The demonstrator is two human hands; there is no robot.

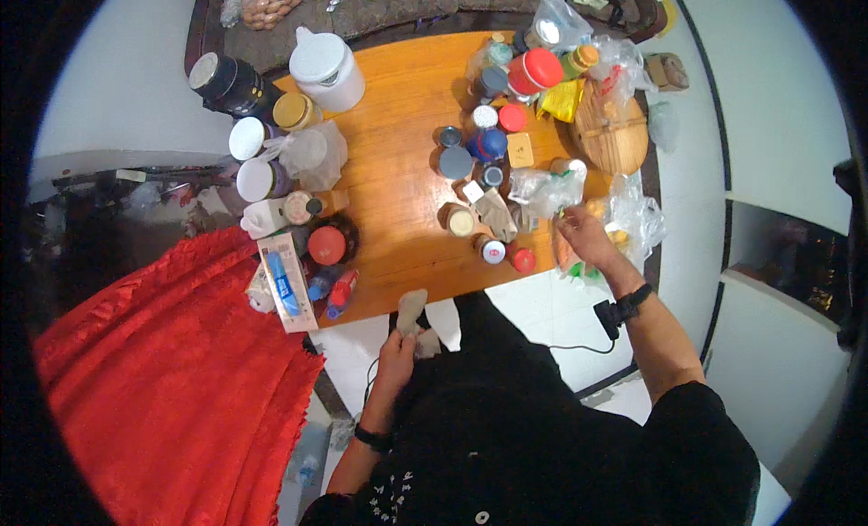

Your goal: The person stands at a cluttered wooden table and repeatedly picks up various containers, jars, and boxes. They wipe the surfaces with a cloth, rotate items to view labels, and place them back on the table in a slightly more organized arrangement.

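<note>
My left hand [395, 361] is closed around a beige cloth [412, 311], held just off the table's front edge. Over the table's right side my right hand [588, 237] reaches among plastic bags, its fingers drawn together; what they pinch is too small to make out. Beside those fingertips lies a crumpled clear plastic bag [545, 191]. Under the hand is a bag with orange contents [566, 251], and to its right another clear plastic bag [636, 220] holds yellow-orange things. A small red-lidded jar [523, 260] and a white-lidded jar [492, 252] stand left of the hand.
The wooden table [398, 182] has jars along both sides. On its left are a white pitcher [327, 69], a red-lidded jar [326, 246] and an upright box [287, 282]. A round wooden board [610, 128] lies at right. Red cloth [181, 372] drapes at lower left.
</note>
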